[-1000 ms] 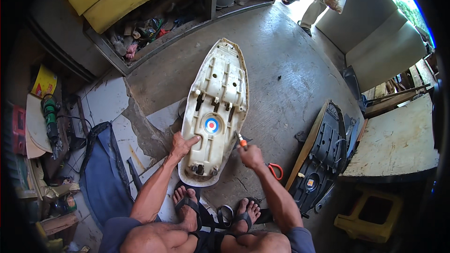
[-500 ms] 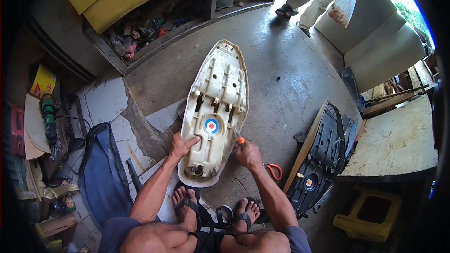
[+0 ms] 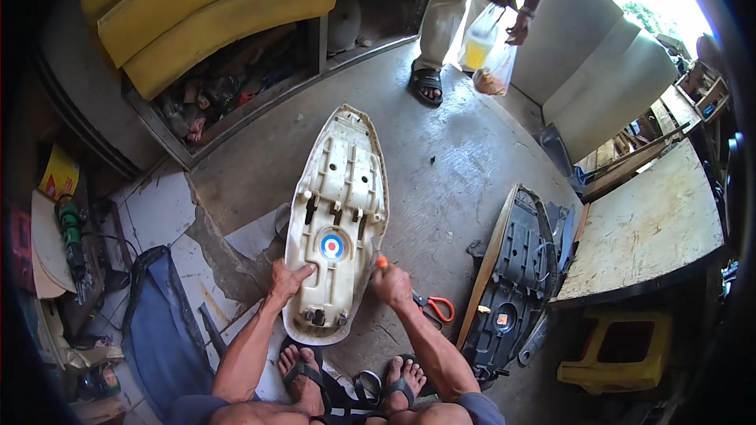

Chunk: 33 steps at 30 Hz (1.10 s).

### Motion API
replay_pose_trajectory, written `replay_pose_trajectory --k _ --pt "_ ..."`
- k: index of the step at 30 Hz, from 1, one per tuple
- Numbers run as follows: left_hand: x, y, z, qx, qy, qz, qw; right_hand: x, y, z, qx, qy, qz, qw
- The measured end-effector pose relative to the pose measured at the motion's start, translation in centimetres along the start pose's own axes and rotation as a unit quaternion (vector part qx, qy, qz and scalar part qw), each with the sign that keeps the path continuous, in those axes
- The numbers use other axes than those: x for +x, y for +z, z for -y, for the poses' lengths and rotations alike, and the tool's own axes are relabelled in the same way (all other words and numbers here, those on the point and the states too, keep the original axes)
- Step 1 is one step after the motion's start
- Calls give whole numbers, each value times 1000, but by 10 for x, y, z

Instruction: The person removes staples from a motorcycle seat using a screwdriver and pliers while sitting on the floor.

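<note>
A long cream-white plastic motorcycle seat base [image 3: 340, 197] stands between my feet and the floor beyond, ribbed underside toward me, with a round blue, white and red sticker. My left hand [image 3: 290, 278] is closed on its left edge, thumb lying over the underside. In my right hand [image 3: 393, 283] is an orange-handled screwdriver [image 3: 382, 261], gripped in a fist, its metal shaft at the right edge of the base. The tip is too small to make out. Just right of that fist, red-handled scissors [image 3: 439, 308] lie on the floor.
A black seat base [image 3: 512, 267] leans at the right beside a pale board [image 3: 646, 228]. A blue-grey seat cover [image 3: 161, 330] and a green power tool [image 3: 72, 240] are at the left. Ahead, another person [image 3: 441, 24] holds plastic bags [image 3: 492, 63]. Yellow foam pads [image 3: 228, 20] fill the shelf top.
My view has tilted up a little, shifting everything in the picture. The other person has moved further in, bringing the bags lower. Both my hands keep their holds at the seat base.
</note>
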<state>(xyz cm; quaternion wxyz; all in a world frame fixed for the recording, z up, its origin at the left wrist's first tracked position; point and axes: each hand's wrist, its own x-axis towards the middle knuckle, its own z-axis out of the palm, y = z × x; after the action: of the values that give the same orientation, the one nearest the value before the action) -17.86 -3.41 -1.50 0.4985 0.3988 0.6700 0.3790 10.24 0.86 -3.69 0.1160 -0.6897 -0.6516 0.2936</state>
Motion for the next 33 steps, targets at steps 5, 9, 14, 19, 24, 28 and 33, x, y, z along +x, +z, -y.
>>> replay_pose_trajectory --k 5,9,14,19,24,28,33 --pt "12 -13 5 -25 2 -29 999 -19 -10 -18 4 -57 -16 998" --pt "24 -53 -27 -6 -2 39 999 -31 -23 -23 66 62 -6 996" --pt "29 -107 -8 66 10 74 995 -47 2 -47 209 172 167 948" --pt "-1 -100 -23 41 -28 118 992 -93 -10 -29 472 239 226 818" --pt "-8 -106 -5 123 18 70 990 -95 -17 12 663 225 310 644" --pt "-31 -72 -47 145 -5 75 987 -85 -8 5 688 273 314 595" --pt "-34 -77 -47 137 0 65 988 -73 15 2 435 231 135 860"
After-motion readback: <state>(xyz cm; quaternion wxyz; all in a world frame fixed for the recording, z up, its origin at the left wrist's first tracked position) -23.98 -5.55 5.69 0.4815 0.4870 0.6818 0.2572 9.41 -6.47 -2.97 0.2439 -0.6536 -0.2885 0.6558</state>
